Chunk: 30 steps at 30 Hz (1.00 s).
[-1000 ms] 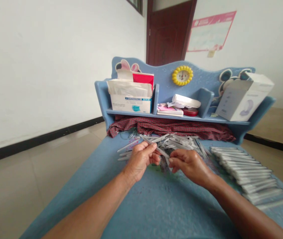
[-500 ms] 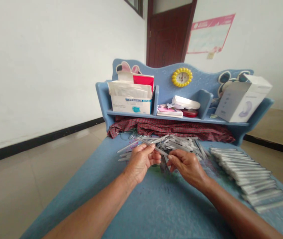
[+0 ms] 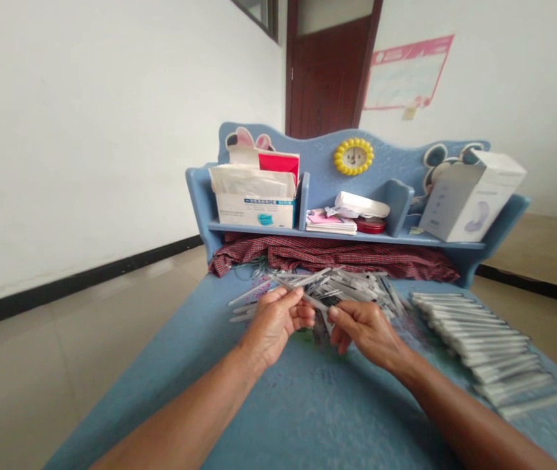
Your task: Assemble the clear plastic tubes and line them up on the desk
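Observation:
Over the blue desk top (image 3: 288,405), my left hand (image 3: 273,323) and my right hand (image 3: 364,329) meet in front of me. Both pinch one thin grey stick (image 3: 308,299) that runs slanted between them, the left near its far end, the right near its close end. Just behind the hands lies a loose heap of the same grey sticks (image 3: 351,284). To the right, a neat row of sticks (image 3: 484,343) lies side by side on the desk.
A blue shelf (image 3: 347,232) stands at the desk's back with a box of masks (image 3: 254,199), papers, a white carton (image 3: 469,196) and a yellow clock (image 3: 353,156). Red checked cloth (image 3: 337,254) lies under it. A dark door (image 3: 327,72) is behind.
My hands stay together on the stick, with only small finger shifts. The view has tilted up a little, so everything sits slightly lower and to the left.

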Tool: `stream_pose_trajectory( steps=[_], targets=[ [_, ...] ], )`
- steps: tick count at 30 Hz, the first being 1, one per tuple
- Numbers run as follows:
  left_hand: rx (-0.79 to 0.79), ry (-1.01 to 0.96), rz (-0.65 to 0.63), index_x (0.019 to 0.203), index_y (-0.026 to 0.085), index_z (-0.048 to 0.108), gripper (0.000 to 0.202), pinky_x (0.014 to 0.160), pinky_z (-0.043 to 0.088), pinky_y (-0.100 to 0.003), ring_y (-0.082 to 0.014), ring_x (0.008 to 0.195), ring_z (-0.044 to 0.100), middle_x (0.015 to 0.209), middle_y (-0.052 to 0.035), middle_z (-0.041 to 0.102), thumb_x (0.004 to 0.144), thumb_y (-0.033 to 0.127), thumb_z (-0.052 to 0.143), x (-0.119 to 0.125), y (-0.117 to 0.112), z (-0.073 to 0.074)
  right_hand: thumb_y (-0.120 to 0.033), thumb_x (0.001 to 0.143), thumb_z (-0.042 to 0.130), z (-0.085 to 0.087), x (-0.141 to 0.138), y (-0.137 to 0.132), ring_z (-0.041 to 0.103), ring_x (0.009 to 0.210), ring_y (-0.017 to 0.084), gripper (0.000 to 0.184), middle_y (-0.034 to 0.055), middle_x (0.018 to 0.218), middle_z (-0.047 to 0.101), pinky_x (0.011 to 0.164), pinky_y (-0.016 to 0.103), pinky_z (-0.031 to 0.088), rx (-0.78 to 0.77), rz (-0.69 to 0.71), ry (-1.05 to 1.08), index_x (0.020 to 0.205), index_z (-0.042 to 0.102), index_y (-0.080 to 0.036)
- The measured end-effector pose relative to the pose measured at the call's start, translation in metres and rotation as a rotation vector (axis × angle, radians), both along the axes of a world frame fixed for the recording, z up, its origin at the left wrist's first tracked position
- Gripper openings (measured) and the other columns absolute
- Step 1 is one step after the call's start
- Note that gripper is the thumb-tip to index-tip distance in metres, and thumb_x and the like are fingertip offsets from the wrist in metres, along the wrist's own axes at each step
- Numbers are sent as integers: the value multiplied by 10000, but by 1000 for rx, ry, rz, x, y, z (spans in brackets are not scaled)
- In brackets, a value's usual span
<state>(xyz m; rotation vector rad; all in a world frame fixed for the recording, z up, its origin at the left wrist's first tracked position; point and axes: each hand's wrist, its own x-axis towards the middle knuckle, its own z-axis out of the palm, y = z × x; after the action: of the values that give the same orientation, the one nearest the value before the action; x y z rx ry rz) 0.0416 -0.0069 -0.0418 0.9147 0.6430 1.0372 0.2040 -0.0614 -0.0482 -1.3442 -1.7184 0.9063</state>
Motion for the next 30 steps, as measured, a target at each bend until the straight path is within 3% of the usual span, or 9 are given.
stream_pose_trajectory(
  steps=[3, 7, 10, 14, 19, 23, 27, 30],
  targets=[
    [-2, 2, 16, 761, 115, 536, 54, 478, 513, -227, -112, 487, 593, 628, -50, 642, 773, 147, 579, 0, 0, 0, -552, 849, 360, -3, 2, 3, 564, 433, 121, 461, 35, 589, 609, 427, 219, 427, -91, 49, 111, 758, 536, -135],
    [-2, 21, 53, 739, 116, 527, 66, 487, 517, -237, -116, 493, 597, 624, -55, 644, 777, 148, 571, 0, -1, 0, -456, 779, 557, -9, 3, 5, 549, 482, 113, 322, -13, 597, 576, 450, 205, 413, 62, -29, 70, 888, 521, -155],
    [-3, 32, 50, 730, 115, 528, 67, 479, 513, -232, -114, 488, 595, 611, -50, 640, 778, 142, 565, 0, -1, 0, -386, 833, 495, -9, 1, 3, 531, 499, 103, 223, -13, 593, 566, 475, 204, 400, 182, -82, -25, 797, 525, -168],
    [-6, 39, 35, 735, 114, 528, 58, 479, 513, -231, -114, 487, 595, 610, -49, 642, 781, 133, 557, 0, -2, 0, -408, 899, 347, -5, 0, 0, 511, 469, 98, 406, 5, 539, 548, 471, 211, 384, 177, -66, -121, 635, 532, -161],
    [2, 42, 47, 724, 118, 523, 75, 486, 518, -240, -118, 491, 599, 613, -48, 643, 779, 144, 566, 0, -1, 0, -395, 845, 472, -5, 2, 1, 520, 494, 103, 243, -14, 588, 570, 472, 206, 376, 202, -92, -106, 825, 553, -166],
    [10, 43, 27, 733, 118, 529, 73, 480, 513, -231, -116, 490, 599, 612, -43, 638, 776, 154, 576, 0, -1, -1, -397, 897, 353, -7, 3, 2, 505, 483, 97, 377, 1, 556, 550, 476, 209, 371, 196, -70, -150, 668, 538, -162],
    [14, 46, 31, 750, 117, 544, 69, 483, 512, -226, -119, 499, 607, 639, -50, 647, 762, 161, 596, 0, 0, -2, -397, 842, 474, -8, 3, 3, 505, 485, 101, 240, -20, 558, 548, 458, 200, 359, 213, -99, -147, 795, 547, -173],
    [21, 43, 14, 753, 116, 550, 70, 483, 511, -223, -116, 495, 603, 629, -46, 641, 760, 165, 599, 0, 0, -2, -390, 873, 413, -8, 2, 3, 507, 470, 95, 308, -10, 554, 548, 453, 197, 363, 182, -61, -127, 689, 522, -169]
  ],
)
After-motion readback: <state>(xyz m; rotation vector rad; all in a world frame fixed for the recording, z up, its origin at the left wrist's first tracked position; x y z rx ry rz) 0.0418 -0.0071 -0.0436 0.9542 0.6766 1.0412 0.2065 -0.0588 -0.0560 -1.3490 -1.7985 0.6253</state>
